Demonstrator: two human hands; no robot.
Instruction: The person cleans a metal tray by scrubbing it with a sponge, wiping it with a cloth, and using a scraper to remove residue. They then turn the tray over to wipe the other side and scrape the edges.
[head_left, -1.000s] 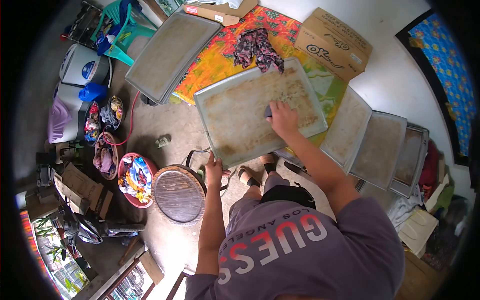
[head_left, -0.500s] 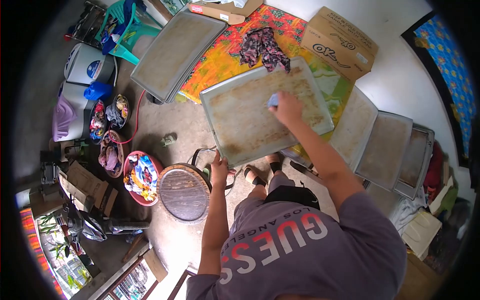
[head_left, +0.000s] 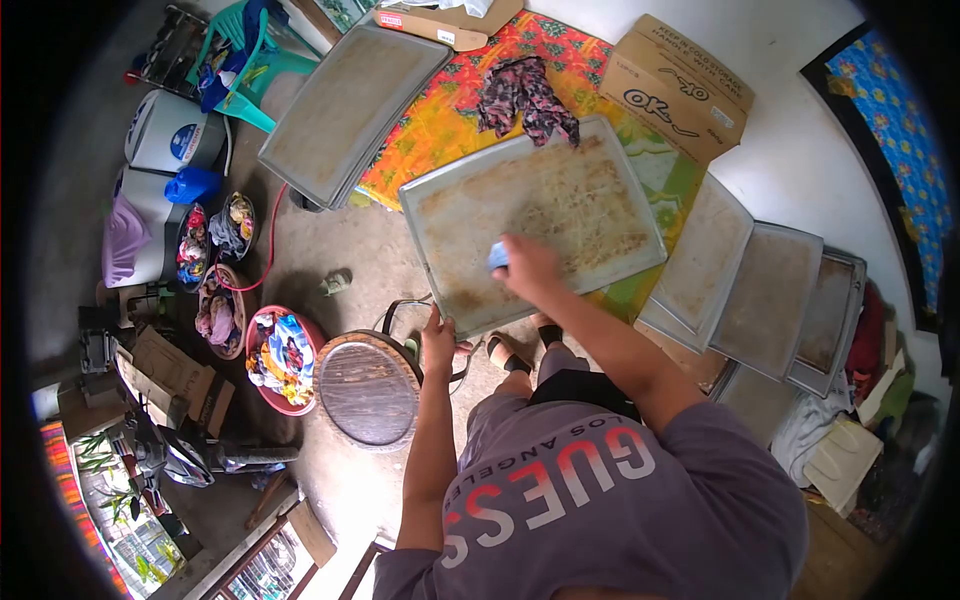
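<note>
A large metal baking tray (head_left: 470,215) with brown stains and a raised rim lies tilted in front of me, its far part over a table. My left hand (head_left: 438,345) is closed on its near left corner. In my right hand (head_left: 532,268) is a small light-blue scrubbing pad (head_left: 498,256), pressed to the tray's surface a little below its middle. Brownish residue is spread over the tray's right half. A dark floral cloth (head_left: 527,98) lies at the tray's far edge.
Stacked trays (head_left: 355,110) lie at the far left of the patterned tablecloth (head_left: 440,120). More trays (head_left: 765,295) lean at the right, near a cardboard box (head_left: 675,85). A round wooden stool (head_left: 368,390) and a laundry basin (head_left: 285,360) stand left of my feet.
My right hand has swept the pad left and toward me across the tray. The left hand keeps its hold on the corner.
</note>
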